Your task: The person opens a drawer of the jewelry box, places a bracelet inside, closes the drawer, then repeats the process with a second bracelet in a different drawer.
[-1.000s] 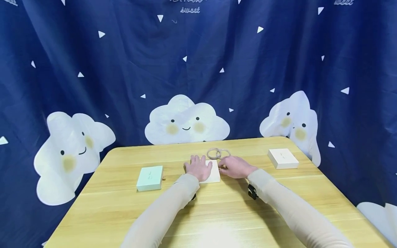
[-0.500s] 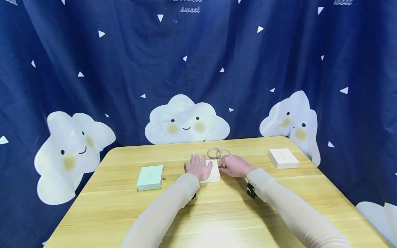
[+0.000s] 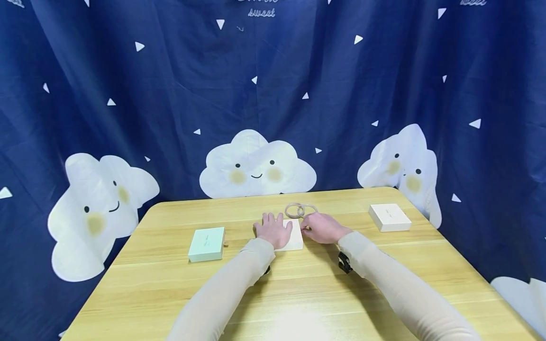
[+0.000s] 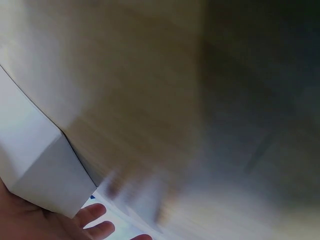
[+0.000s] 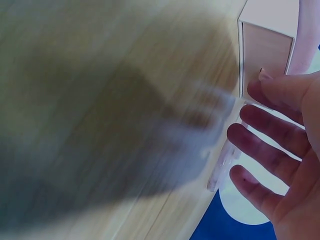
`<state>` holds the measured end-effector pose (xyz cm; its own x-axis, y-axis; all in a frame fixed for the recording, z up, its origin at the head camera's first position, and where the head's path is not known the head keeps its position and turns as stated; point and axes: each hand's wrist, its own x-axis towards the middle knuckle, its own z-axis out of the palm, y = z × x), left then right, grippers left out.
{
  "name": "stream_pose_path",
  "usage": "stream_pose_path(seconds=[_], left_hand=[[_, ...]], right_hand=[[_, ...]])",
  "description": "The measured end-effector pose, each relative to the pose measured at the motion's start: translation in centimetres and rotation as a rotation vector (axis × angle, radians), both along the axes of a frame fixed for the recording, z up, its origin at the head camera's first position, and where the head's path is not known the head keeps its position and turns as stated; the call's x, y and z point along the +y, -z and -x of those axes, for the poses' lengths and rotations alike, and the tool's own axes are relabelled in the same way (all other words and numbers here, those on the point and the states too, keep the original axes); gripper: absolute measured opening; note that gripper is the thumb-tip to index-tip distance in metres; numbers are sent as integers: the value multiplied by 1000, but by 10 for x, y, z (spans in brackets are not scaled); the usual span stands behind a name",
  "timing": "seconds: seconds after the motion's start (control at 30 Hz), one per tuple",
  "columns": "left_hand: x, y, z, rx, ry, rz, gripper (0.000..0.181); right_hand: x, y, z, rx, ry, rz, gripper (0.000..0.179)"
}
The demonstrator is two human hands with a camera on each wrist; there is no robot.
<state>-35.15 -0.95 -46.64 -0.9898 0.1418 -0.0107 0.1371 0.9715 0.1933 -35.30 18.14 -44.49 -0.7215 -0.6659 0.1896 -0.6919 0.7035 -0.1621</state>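
A white drawer-style box [image 3: 295,237] lies at the middle of the table. My left hand [image 3: 273,231] rests on top of it, fingers spread and thumb out over the lid. In the left wrist view, part of this hand [image 4: 45,220] shows along the box's white side [image 4: 57,175]. At the box's right side is my right hand [image 3: 323,228]. The right wrist view shows its thumb and forefinger pinching a small pull tab [image 5: 264,75] on the pinkish drawer front [image 5: 265,52]; the other fingers stay loosely extended. Two linked-looking bangles [image 3: 294,217] lie just behind the box.
A mint-green box [image 3: 206,244] with a small tab on its right side sits to the left on the wooden table [image 3: 170,293]. Another white box [image 3: 389,217] is near the right edge. A dark blue curtain [image 3: 273,109] with clouds hangs behind.
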Motion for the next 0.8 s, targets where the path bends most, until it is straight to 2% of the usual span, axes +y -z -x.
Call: stream_pose_path(seconds=[0.37,0.8], left_hand=[[-1,7,5,22,10,21,65],[-2,5,3,14,13,25,63]], right_hand=[[0,2,0,54,4,-16,17],[5,3,-1,73,36,-28,14]])
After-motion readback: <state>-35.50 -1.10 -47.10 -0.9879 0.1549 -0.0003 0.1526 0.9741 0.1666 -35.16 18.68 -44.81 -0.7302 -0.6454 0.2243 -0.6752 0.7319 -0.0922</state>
